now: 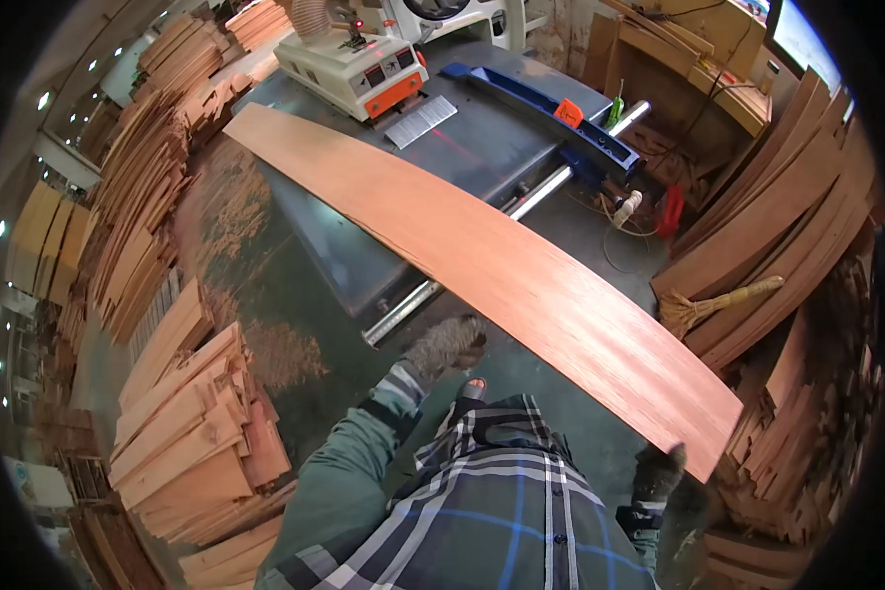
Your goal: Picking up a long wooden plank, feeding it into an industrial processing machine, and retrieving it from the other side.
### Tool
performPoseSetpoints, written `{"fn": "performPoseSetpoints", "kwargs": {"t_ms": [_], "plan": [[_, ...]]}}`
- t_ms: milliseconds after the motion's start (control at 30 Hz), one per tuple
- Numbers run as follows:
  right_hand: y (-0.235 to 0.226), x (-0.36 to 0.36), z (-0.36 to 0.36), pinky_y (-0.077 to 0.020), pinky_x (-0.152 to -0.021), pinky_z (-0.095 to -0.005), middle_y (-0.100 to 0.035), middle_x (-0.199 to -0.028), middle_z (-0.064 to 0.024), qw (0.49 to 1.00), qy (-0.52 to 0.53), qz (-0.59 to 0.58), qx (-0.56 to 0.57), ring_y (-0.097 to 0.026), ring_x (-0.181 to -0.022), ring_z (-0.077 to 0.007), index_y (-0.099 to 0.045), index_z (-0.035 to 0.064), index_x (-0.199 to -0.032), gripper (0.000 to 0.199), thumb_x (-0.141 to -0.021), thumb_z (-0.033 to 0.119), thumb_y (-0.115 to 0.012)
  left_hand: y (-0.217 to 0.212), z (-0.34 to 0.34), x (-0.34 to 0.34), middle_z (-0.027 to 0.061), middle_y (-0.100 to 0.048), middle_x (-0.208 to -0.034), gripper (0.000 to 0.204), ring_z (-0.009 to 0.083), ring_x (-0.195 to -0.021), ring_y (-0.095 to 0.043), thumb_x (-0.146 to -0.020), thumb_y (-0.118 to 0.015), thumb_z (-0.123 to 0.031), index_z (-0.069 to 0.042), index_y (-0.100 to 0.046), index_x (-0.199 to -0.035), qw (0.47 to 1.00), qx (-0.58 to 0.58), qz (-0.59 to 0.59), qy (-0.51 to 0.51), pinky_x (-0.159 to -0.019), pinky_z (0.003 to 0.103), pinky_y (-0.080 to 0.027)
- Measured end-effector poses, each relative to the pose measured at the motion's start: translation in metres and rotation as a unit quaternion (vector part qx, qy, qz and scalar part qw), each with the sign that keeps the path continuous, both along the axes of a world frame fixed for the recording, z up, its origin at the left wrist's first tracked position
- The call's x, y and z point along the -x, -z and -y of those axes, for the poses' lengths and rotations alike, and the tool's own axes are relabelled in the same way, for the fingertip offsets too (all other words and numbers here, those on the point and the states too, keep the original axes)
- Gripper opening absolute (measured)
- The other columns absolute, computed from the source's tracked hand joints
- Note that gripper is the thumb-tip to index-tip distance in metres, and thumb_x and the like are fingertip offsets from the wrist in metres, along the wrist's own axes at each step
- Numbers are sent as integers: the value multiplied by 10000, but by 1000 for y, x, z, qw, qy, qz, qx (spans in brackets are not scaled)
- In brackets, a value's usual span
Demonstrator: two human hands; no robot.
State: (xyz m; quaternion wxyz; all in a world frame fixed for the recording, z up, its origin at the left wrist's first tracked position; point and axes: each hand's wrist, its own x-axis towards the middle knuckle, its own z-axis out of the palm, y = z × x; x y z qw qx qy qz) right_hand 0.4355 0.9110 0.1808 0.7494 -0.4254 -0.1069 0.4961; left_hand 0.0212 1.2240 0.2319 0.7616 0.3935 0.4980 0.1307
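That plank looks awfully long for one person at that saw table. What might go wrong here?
The long plank overhangs the saw table a good way, and only the gloved left hand and right hand steady it near one end, so it might tip or twist. Its far end lies close to the saw's control box and could knock it. Wood stacks crowd the floor, a possible trip.

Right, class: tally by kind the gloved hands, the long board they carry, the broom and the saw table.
Gloved hands: 2, left hand and right hand
Long wooden board: 1
Broom: 1
Saw table: 1
Total: 5
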Motion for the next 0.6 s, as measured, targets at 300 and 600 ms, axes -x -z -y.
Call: {"fn": "performPoseSetpoints", "kwargs": {"t_ms": [300, 600], "plan": [[-19, -3, -6, -424, -1009, -435, -617, -1251, -116, 978, 65, -184, -75, -564, -1149, -262, -535, 33, -1302, 590, -937, 493, -593, -20, -1, -72, 118, -614, -1182, 442, 280, -1123, -571, -901, -706, -323, -51, -566, -1220, 910, 89, 185, -360, -926, 440, -519], [-18, 81, -93, -533, -871, -501, -642, -1130, -193, 967, -248, 32, 49, -614, -1021, -310, -520, 10, -1302, 633, -946, 532, -554, 3, 34, -110, 166, -623, -1142, 477, 297, -989, -647, -922, -677, -298, -1, -512, -1257, 912, 167, 282, -246, -823, 423, -605]]}}
